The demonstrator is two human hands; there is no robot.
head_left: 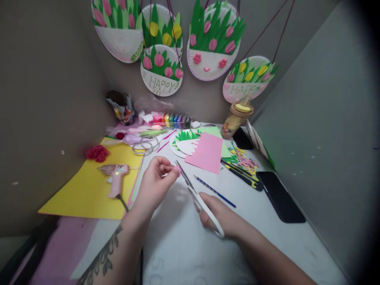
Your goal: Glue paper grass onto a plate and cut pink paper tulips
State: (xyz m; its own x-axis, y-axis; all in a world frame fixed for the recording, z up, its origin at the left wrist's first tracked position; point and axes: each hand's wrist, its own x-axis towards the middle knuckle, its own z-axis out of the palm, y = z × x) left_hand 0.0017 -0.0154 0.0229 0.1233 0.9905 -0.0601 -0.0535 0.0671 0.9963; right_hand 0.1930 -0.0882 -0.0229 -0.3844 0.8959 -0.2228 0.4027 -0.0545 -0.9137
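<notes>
Scissors point(196, 194) gripped in right hand point(216, 217); left fingers point(166, 168) pinch pink scrap point(177, 170).

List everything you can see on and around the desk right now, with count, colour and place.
paper-plate flower crafts: five, white with green, pink and yellow, hung on back wall
yellow sheet: one, left on desk
glue gun: one, pink, on yellow sheet
pink sheet: one, desk centre
pencil: one, blue, beside scissors
phone: one, black, right edge
paint pots: row, mixed colours, at back
bottle: one, tan, back right
scissors: one pair, white handles, in right hand
pink scrap: one, pinched in left fingers
left hand: holds scrap
right hand: grips scissors
</notes>
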